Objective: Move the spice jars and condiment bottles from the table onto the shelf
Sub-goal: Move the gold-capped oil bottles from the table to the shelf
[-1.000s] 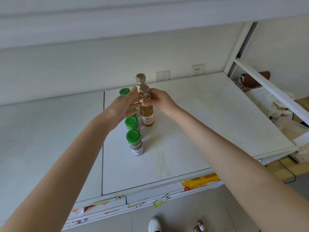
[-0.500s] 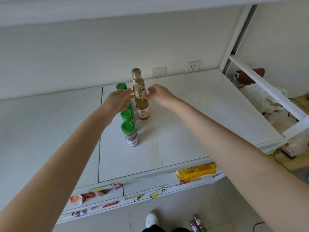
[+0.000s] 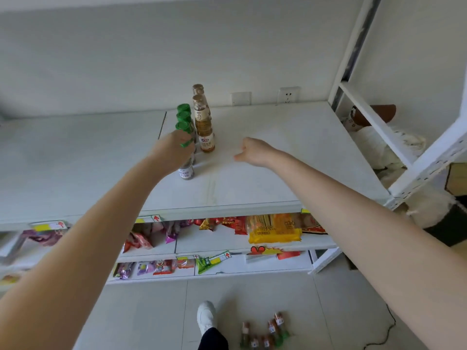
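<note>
Several green-capped spice jars [image 3: 184, 114] stand in a row on the white top shelf [image 3: 278, 168]. Two amber condiment bottles [image 3: 205, 132] stand just right of them, one behind the other. My left hand [image 3: 171, 155] lies over the cap of the front spice jar [image 3: 186, 171], fingers curled round it; only a sliver of green cap and the label show. My right hand [image 3: 255, 151] hovers over the shelf to the right of the bottles, fingers loose and holding nothing. More small jars and bottles [image 3: 265, 334] lie on the floor.
Lower shelves hold snack packets, among them a yellow pack [image 3: 274, 229]. A white metal rack frame [image 3: 374, 122] stands at the right, with bags behind it. Wall sockets [image 3: 288, 94] sit behind the shelf. My white shoe [image 3: 207, 317] is on the tiled floor.
My right hand has let go of the front amber bottle and drawn back to the right. My left hand moved from beside the jars onto the front jar. The view has tipped downward.
</note>
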